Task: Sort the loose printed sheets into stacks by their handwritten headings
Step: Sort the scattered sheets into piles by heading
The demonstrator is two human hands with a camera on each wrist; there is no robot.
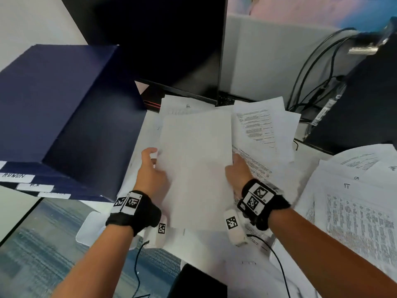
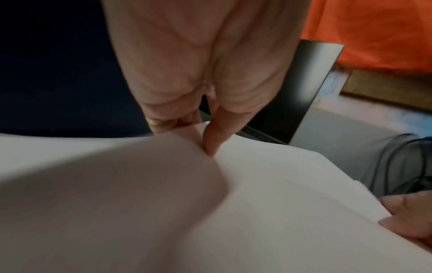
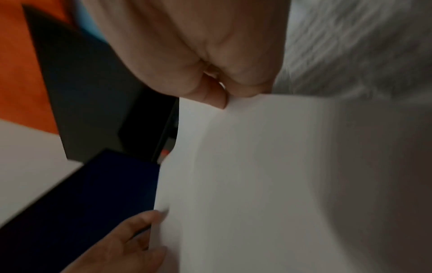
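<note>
Beside the navy accordion file (image 1: 64, 108), a blank-backed sheet (image 1: 196, 168) is raised over the scattered printouts (image 1: 354, 211). The left hand (image 1: 150, 171) and right hand (image 1: 237, 171) pinch its side edges. The wrist views alone show thumbs pressing it, though blurred.

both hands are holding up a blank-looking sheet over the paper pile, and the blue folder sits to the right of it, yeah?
Not quite: the blue folder sits to the left of the sheet, not the right, as the head view shows. The rest holds: the left hand and right hand grip the sheet by its side edges over the paper pile.
</note>
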